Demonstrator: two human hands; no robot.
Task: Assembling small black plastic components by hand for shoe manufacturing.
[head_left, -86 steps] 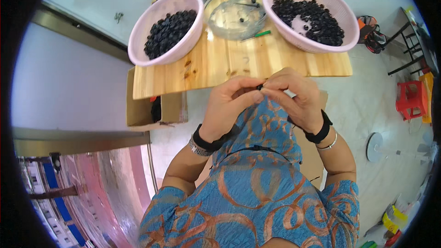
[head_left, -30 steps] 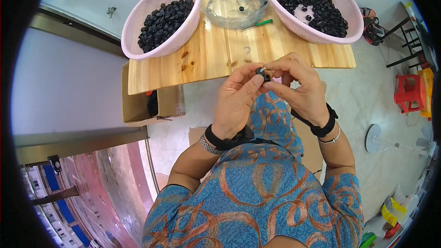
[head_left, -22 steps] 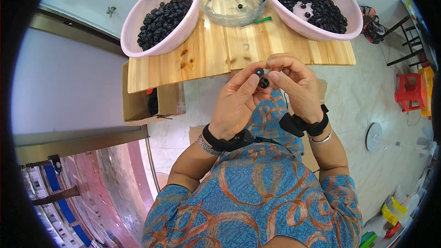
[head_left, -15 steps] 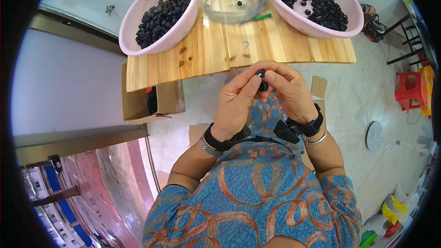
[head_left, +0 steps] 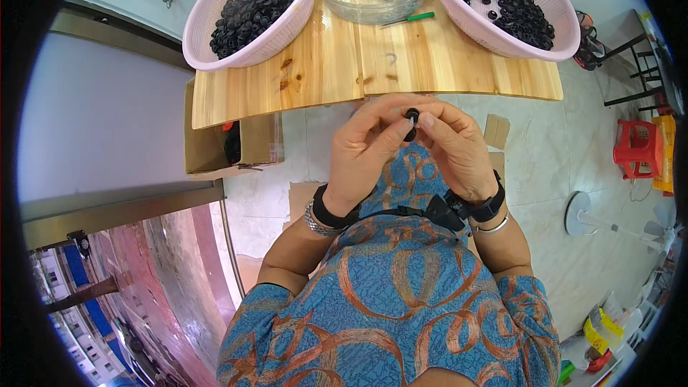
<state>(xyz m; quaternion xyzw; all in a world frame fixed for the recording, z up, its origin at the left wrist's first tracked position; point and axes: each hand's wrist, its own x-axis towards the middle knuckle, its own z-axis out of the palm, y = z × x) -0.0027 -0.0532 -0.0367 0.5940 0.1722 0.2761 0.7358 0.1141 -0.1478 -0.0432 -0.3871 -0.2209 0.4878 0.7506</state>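
Observation:
My left hand [head_left: 367, 145] and my right hand [head_left: 453, 145] meet in front of the table's near edge, fingertips together. Between them they pinch a small round black part [head_left: 412, 112], with a pale spot showing between the thumbs. A second dark piece [head_left: 410, 133] shows just below it, partly hidden by the fingers; whether the two are joined I cannot tell. Both hands are closed. Beyond them, a pink basket [head_left: 304, 25] at the left holds a heap of black parts [head_left: 254, 14]. Another pink basket [head_left: 566, 43] at the right holds similar black parts [head_left: 512, 11].
On the wooden table [head_left: 322, 75], a clear round tray [head_left: 344, 11] between the baskets holds a few small items. A green-handled tool [head_left: 421, 16] lies by its rim. A cardboard box [head_left: 258, 145] stands below left; a red stool [head_left: 636, 149] and a white fan [head_left: 577, 213] are at the right.
My view has shifted slightly, so the table and baskets sit a little higher. The fingers have closed in around the black part, and the lower dark piece is more covered.

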